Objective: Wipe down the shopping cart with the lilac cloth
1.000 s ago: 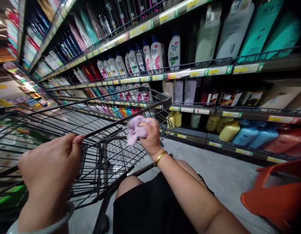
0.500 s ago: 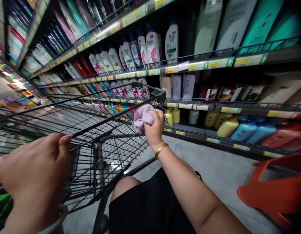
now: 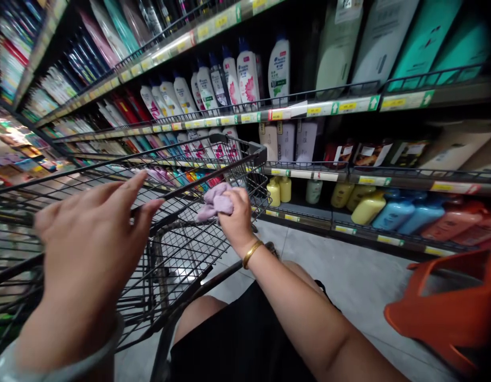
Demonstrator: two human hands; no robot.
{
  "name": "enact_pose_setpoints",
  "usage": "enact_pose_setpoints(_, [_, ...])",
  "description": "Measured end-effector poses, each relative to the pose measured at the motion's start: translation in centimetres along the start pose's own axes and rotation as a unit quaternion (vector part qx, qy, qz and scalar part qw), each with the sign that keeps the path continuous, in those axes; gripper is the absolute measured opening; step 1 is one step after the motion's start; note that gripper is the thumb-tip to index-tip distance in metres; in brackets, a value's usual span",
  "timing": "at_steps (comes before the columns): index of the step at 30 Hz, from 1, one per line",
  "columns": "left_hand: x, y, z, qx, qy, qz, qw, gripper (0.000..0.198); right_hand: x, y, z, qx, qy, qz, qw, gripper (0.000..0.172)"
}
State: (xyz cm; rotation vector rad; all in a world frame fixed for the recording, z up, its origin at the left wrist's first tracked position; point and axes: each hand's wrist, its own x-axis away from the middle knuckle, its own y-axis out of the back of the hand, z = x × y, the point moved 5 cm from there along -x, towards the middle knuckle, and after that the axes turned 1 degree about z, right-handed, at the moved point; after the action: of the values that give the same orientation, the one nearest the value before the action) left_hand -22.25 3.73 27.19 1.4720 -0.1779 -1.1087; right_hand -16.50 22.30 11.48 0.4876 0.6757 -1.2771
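A bunched lilac cloth (image 3: 218,203) is gripped in my right hand (image 3: 238,216), which has a gold bracelet at its wrist. The cloth lies against or just over the side rail of a black wire shopping cart (image 3: 181,240); I cannot tell if it touches. My left hand (image 3: 92,239) is lifted above the cart's near side, back of the hand up, with fingers stretched and thumb apart. Nothing shows in it. A pale bangle sits on that wrist. The cloth's lower folds are partly hidden by my right fingers.
Shelves of shampoo bottles (image 3: 247,74) run along the far side of the cart. Yellow bottles (image 3: 368,207) and blue bottles (image 3: 397,212) stand on the bottom shelf. An orange plastic basket or stool (image 3: 404,313) is on the grey tiled floor (image 3: 325,265) at right.
My left hand has let go of the cart's rail, risen and moved right, its fingers now spread. My right hand has slid the cloth left and slightly down along the cart.
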Motion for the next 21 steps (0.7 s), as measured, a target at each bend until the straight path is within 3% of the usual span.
enact_pose_setpoints(2, [-1.2,-0.3,-2.1,-0.053,-0.05,0.002,0.997,0.068,0.2,-0.6,0.5,0.003,0.027,0.029,0.999,0.024])
enact_pose_setpoints(4, [-2.1,-1.4,-2.9,-0.105,-0.051,0.037,0.992,0.064,-0.3,-0.4,-0.1,-0.015,0.029,0.022,0.999,0.024])
enact_pose_setpoints(8, [-2.7,-2.9,-2.5,-0.162,0.001,0.061,0.985,0.065,-2.2,1.5,-4.6,-0.049,-0.073,-0.109,0.99,0.022])
enact_pose_setpoints(10, [-2.8,-3.0,-2.4,-0.165,0.0,0.049,0.985,0.063,-2.6,1.8,-6.3,-0.053,-0.131,-0.138,0.98,0.019])
enact_pose_setpoints(13, [-3.0,-3.1,-2.3,-0.161,0.007,0.046,0.986,0.062,-2.9,1.3,-5.6,-0.055,-0.14,-0.125,0.981,0.016])
enact_pose_setpoints(17, [-3.5,-3.5,-2.2,-0.144,0.007,0.036,0.989,0.062,-3.9,0.2,-1.3,-0.063,-0.016,-0.06,0.996,0.023])
enact_pose_setpoints(19, [-3.7,-3.7,-2.1,-0.145,0.018,0.031,0.989,0.063,-4.3,0.0,-1.6,-0.066,0.004,-0.04,0.997,0.028])
enact_pose_setpoints(21, [-3.9,-3.9,-2.0,-0.146,0.029,0.03,0.988,0.065,-4.2,0.2,-3.9,-0.051,-0.047,-0.056,0.996,0.028])
